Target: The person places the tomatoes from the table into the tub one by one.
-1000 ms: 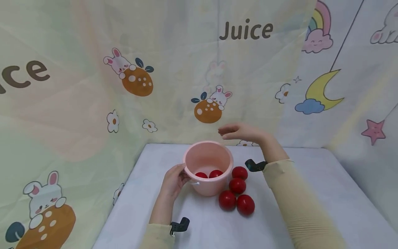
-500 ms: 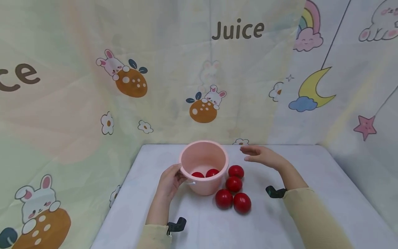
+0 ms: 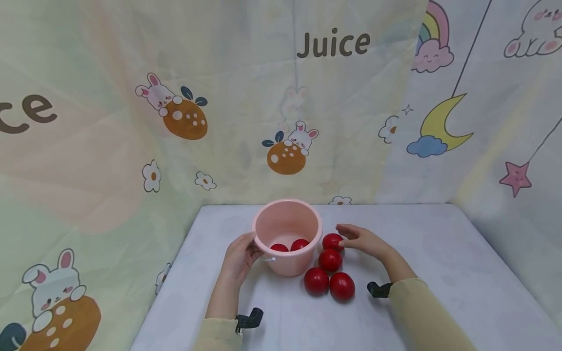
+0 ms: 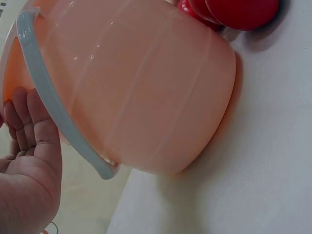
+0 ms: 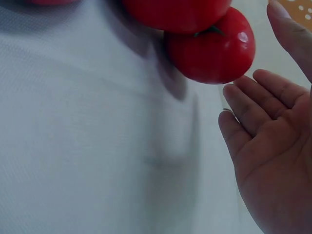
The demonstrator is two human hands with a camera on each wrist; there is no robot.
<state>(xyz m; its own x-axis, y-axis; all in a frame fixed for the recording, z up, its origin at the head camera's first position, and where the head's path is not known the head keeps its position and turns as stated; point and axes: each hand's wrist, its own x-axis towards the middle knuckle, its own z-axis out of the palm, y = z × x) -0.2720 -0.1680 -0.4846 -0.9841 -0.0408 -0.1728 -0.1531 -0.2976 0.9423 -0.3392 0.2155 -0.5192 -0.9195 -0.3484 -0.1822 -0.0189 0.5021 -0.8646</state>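
Our right hand (image 3: 362,240) has dropped from above the bucket (image 3: 287,237) to the nearest tomato (image 3: 332,242), fingers spread wide. Left hand (image 3: 239,253) grips the rim at frame centre. Two tomatoes sit inside; four wait outside.

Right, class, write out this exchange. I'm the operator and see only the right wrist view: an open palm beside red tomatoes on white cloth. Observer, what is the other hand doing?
Observer: The left hand holds a pink bucket at its rim, beside the white handle.
Operator: Is anything in the bucket?
Observer: Two red tomatoes lie on its bottom.
Operator: How many sit outside it?
Observer: Four tomatoes, clustered to the right of the bucket. The right hand is open, with its fingertips at the farthest tomato. I cannot tell whether they touch it.
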